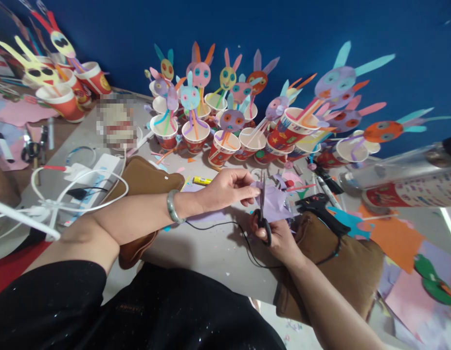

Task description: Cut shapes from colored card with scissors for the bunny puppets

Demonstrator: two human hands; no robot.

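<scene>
- Left hand [234, 187]: bare, with a smooth grey-green bangle [171, 206] at the wrist; its grip was pinched, thumb against fingers, on the edge of the purple paper.
- Right hand [278, 240]: bare; its grip was curled round the loops of the scissors, fingers bent inward.
- Scissors [262, 200]: slim metal blades, rounded black handles; held upright between the hands, blades at the paper — how far they were parted could not be told.
- Purple paper [279, 203]: thin, matt, irregular in outline; held above the surface [210, 248], between the left hand and the glue gun.
- Glue gun [325, 213]: black, angular, lying just beyond the right hand and next to the brown cushion.
- Brown cushion [334, 272]: plump, soft fabric with seamed edges, beneath the right forearm.
- Marker [201, 181]: yellow, cylindrical, near the left hand.
- Paper cups [222, 156]: red, printed, with pale interiors and rolled rims; grouped behind the hands.
- Rabbit figures [232, 120]: flat oval heads, long paper ears, standing in the cups — purple, orange, pink, yellow and blue.
- Orange sheet [396, 238]: flat, matt, on the right among other coloured papers.
- Wall [283, 29]: plain deep blue, behind the figures.
</scene>
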